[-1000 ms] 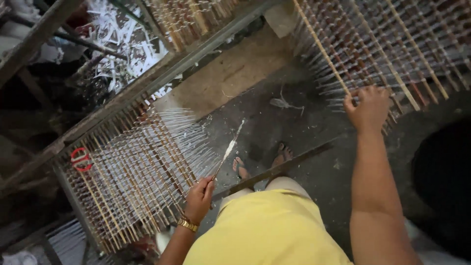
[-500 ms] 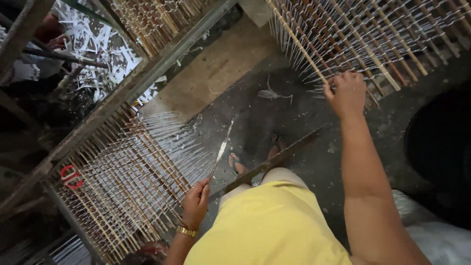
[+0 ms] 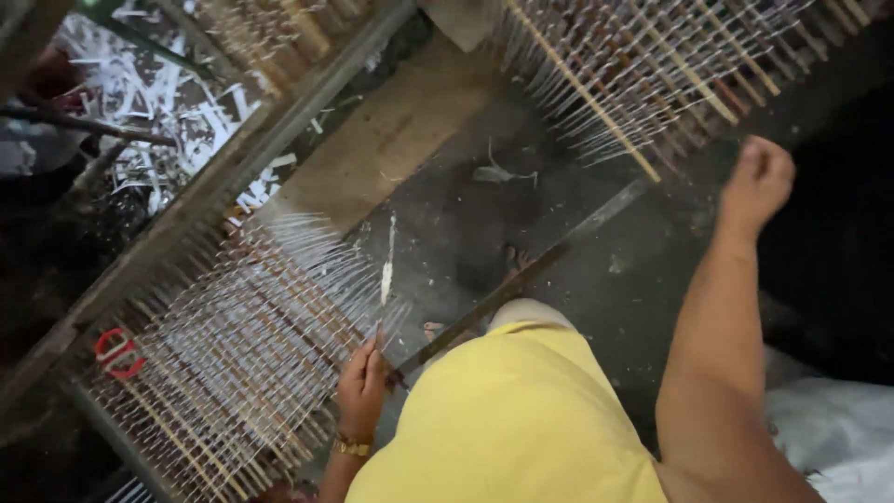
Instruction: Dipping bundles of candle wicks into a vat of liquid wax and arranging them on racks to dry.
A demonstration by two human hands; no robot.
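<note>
One thin stick (image 3: 386,265), upright, left hand (image 3: 361,391) gripping

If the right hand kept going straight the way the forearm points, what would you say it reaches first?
Probably the upper rack of thin sticks: the right hand, closed in a fist, sits just below its lower edge. Depth is unclear, so it might pass beside the outermost sticks.

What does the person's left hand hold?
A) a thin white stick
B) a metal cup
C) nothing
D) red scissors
A: the left hand pinches the lower end of a thin white stick pointing up beside the left rack of sticks.
</note>
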